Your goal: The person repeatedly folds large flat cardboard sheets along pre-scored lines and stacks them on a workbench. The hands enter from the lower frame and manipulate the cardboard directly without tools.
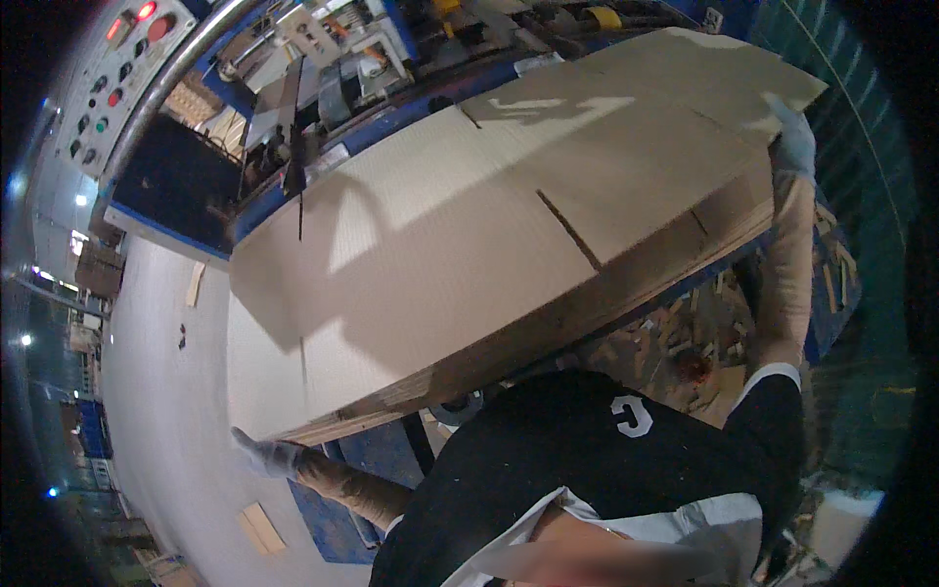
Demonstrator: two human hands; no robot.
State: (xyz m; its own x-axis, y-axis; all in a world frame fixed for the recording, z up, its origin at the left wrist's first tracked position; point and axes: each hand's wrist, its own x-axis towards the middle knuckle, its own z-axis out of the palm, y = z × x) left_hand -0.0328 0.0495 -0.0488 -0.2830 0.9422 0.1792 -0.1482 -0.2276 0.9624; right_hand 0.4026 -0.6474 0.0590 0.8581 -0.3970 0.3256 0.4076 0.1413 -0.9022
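A large flat sheet of brown corrugated cardboard (460, 254), with slots cut into its long edges, lies across the top of a stack of similar cardboard sheets (626, 293) in front of me. My left hand (266, 455), in a pale grey glove, grips the near left corner, its fingers partly hidden by the board. At the far right end, my right hand (794, 142), in a similar glove, is closed over the edge, with fingertips on the top face. Brown sleeve covers wrap both forearms. Shadows fall across the sheet.
Beyond the stack stands a blue machine (421, 108) with metal parts. A control panel (112, 88) with buttons and a lit red lamp is at upper left. Cardboard scraps (685, 342) litter the area below right; a cardboard piece (260, 528) lies on the floor. Green corrugated sheeting (856, 127) borders the right.
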